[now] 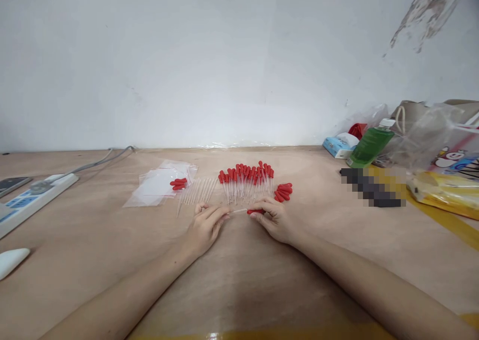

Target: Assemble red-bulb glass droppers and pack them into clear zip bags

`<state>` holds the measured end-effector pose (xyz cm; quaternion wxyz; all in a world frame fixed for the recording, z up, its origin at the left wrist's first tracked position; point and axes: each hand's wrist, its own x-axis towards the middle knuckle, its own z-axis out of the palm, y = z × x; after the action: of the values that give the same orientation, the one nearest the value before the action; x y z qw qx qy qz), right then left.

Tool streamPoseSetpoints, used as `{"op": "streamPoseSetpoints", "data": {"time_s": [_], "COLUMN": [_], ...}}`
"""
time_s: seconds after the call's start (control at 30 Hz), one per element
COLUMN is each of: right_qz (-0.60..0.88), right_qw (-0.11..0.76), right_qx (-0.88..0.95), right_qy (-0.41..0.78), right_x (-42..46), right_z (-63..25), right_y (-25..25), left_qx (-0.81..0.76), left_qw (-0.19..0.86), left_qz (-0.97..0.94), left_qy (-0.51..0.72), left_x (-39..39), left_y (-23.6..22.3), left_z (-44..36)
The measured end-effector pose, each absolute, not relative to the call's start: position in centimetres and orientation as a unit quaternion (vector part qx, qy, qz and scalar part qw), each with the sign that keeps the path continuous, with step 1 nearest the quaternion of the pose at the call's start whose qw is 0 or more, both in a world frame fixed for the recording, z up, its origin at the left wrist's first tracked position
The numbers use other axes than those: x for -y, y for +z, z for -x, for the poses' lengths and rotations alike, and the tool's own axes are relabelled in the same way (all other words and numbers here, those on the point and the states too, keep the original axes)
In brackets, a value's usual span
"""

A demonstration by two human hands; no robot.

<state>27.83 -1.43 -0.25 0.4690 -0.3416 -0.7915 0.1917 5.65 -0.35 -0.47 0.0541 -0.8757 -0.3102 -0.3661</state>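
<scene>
My left hand (206,226) pinches one end of a clear glass dropper tube (238,210). Between the thumb and fingers of my right hand (274,219) is a red rubber bulb (254,211), lined up with the tube's other end; whether the two are joined I cannot tell. Just beyond my hands lies a fan of droppers with red bulbs (245,177). Bare tubes (200,190) lie in a row to its left. Loose red bulbs (283,192) are piled near my right hand, and a few more red bulbs (178,183) rest on clear plastic bags (155,182).
A power strip (37,200) with a grey cable, a phone (14,184) and a white object (13,262) are on the left. To the right stand a tissue box (339,145), a green bottle (372,143) and plastic bags (422,135). A wall closes off the back.
</scene>
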Motion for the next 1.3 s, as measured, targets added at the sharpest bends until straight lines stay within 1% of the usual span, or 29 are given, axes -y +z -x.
{"op": "streamPoseSetpoints", "data": {"time_s": [0.2, 0.57, 0.8, 1.0, 1.13, 1.3], "right_qz": [0.345, 0.327, 0.334, 0.324, 0.318, 0.313], "right_qw": [0.463, 0.455, 0.424, 0.427, 0.41, 0.397], "right_qx": [0.794, 0.806, 0.823, 0.833, 0.845, 0.855], "right_qy": [0.19, 0.192, 0.178, 0.136, 0.127, 0.119], "right_x": [1.4, 1.3, 1.5, 1.6, 1.6, 1.7], "right_z": [-27.9, -27.9, -28.2, -28.2, -28.1, -28.0], "right_y": [-0.5, -0.8, -1.3, -1.4, -1.6, -1.5], "left_qx": [0.277, 0.262, 0.233, 0.217, 0.224, 0.225], "left_qw": [0.078, 0.072, 0.041, 0.029, 0.026, 0.016], "left_qz": [0.881, 0.891, 0.916, 0.92, 0.926, 0.921], "left_qy": [-0.376, -0.364, -0.325, -0.324, -0.303, -0.318], "left_x": [0.3, 0.0, 0.0, 0.3, 0.6, 1.0], "left_y": [-0.4, -0.8, -0.8, -0.7, -0.4, -0.2], "left_z": [-5.6, -5.4, -5.0, -5.0, -5.1, -5.5]}}
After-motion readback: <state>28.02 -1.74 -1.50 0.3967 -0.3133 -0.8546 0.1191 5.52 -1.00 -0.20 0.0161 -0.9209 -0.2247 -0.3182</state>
